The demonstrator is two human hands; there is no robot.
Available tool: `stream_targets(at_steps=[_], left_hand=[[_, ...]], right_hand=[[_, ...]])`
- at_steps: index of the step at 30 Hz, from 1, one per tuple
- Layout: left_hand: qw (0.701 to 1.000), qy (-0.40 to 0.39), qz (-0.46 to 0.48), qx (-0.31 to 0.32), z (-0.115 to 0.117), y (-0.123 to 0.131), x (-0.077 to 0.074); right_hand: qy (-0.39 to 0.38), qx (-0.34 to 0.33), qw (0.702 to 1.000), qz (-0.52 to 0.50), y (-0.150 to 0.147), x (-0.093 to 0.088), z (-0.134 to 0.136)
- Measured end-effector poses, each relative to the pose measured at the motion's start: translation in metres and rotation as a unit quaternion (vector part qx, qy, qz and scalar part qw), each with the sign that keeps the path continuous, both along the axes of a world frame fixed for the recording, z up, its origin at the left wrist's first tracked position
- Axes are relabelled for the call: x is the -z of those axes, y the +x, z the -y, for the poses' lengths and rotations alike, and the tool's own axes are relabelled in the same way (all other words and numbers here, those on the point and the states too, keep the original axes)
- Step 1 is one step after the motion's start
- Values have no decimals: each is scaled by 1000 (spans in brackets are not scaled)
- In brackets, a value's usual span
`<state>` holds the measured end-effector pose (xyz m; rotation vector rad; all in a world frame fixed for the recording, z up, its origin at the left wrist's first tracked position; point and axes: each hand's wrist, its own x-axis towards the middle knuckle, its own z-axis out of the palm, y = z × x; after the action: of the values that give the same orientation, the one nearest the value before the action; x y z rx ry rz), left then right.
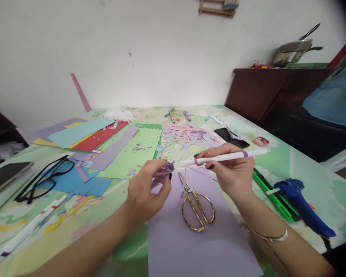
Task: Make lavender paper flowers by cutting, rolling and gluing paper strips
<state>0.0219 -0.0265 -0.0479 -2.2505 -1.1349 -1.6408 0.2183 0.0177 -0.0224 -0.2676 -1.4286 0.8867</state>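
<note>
My left hand (148, 186) pinches a small curled piece of purple paper (163, 172) between thumb and fingers. In my right hand (233, 171) is a white marker (219, 157) with purple bands, held level, its left end close to the curled paper; whether they touch I cannot tell. Below and between the hands, gold-handled scissors (198, 207) lie on a large purple sheet (198, 250), blades pointing away from me and nearly closed.
Coloured sheets (75, 132) and dark-framed glasses (46, 181) lie to the left. Paper scraps (187, 134) spread behind my hands. At right are a green cutter (276, 196), a blue glue gun (302, 207) and a black phone (230, 137). More white markers (25, 231) lie front left.
</note>
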Motion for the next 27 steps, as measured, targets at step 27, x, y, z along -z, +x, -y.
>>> stream_targets(at_steps=[27], left_hand=[[915, -280, 270, 109, 0, 3, -25]], right_hand=[[-121, -50, 991, 32, -12, 7, 0]])
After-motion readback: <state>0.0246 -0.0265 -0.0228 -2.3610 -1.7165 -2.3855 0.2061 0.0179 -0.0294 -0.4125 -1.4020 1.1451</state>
